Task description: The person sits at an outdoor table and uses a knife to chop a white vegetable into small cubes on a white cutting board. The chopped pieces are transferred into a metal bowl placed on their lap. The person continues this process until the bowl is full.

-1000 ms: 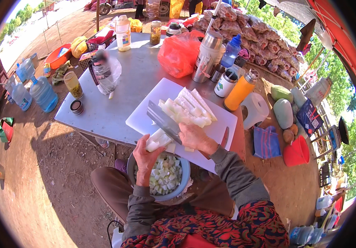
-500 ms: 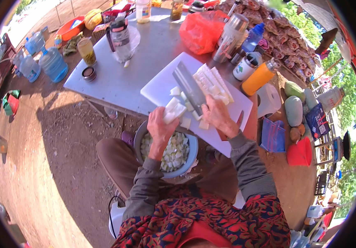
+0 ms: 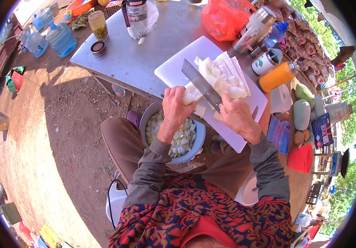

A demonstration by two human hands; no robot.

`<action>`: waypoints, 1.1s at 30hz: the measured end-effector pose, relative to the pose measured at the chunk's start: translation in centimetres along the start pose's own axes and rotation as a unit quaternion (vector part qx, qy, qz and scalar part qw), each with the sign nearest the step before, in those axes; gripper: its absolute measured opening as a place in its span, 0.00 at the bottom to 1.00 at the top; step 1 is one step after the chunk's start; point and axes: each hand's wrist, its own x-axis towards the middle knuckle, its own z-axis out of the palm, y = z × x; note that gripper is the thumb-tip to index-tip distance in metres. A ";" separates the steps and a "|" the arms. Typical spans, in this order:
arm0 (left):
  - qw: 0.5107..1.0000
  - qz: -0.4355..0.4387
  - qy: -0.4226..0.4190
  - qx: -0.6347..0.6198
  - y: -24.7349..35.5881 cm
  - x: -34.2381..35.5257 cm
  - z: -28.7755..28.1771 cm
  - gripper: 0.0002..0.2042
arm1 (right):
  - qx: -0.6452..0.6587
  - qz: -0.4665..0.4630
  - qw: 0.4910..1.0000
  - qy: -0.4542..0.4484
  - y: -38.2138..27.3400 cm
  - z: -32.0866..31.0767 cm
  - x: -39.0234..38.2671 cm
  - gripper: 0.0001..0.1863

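My left hand (image 3: 176, 105) grips a pale strip of peeled melon (image 3: 191, 93) at the near-left edge of a white cutting board (image 3: 173, 66). My right hand (image 3: 236, 115) is closed on a broad steel cleaver (image 3: 198, 78), its blade angled up to the left across that strip. More long white strips (image 3: 231, 70) lie piled on the board behind the blade, with a few cut pieces (image 3: 198, 110) near its front edge. A blue-grey basin (image 3: 198, 136) of white cubes sits below the board, between my knees.
The steel table (image 3: 116, 70) carries a red plastic bag (image 3: 219, 20), an orange bottle (image 3: 278, 77), thermoses, jars and a small lid (image 3: 98, 48). On the ground right are several melons (image 3: 301, 113) and a red bucket (image 3: 300, 159); water jugs (image 3: 61, 39) stand left; stacked sacks (image 3: 306, 53) behind.
The view has shifted, putting table and board higher and further right in the picture. The cleaver has stayed in my right hand; some small pieces appeared at the board's front after the first frame.
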 end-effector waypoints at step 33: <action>0.997 0.046 -0.041 0.040 0.3 0.0 0.1 0.12 | 0.012 0.024 0.998 -0.062 -1.7 -0.9 0.7 0.07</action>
